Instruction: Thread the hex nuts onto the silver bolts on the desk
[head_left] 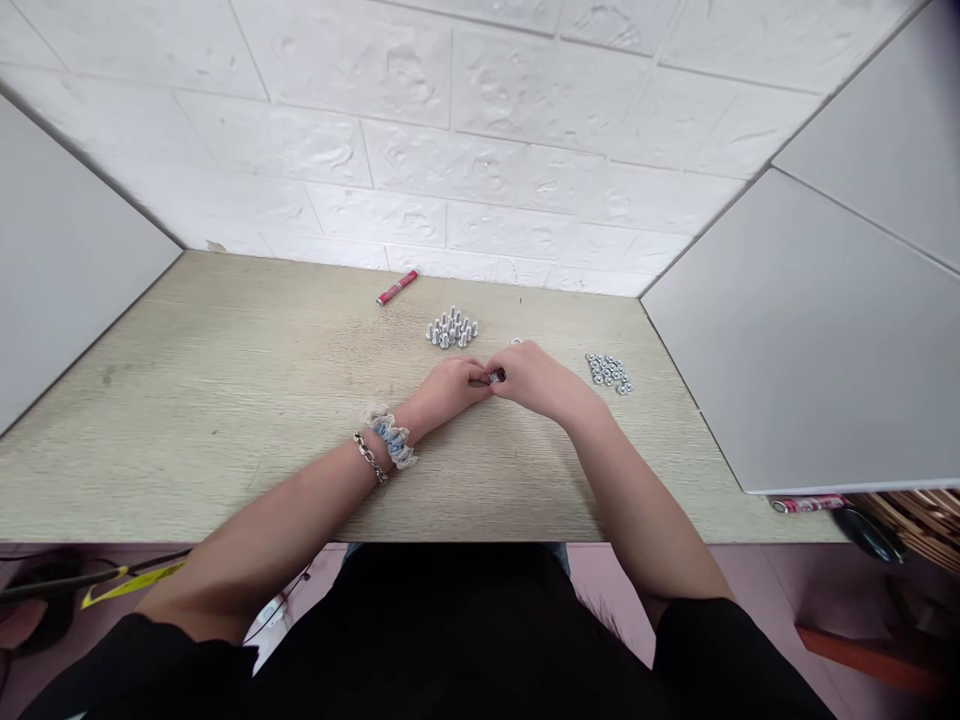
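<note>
Over the bench [225, 400] in front of me, the person's left hand [448, 387] and right hand [538, 378] meet, each grip pinching a small metal fastener [496, 377] that the fingers partly hide. Just beyond the left hand, a cluster of bolts [451, 332] stands shanks up, while a group of nuts [609, 371] lies to the right of the right hand.

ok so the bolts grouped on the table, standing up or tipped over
Standing up: the bolts are clustered on the table with their narrow ends pointing upward, above wider ends.
</note>
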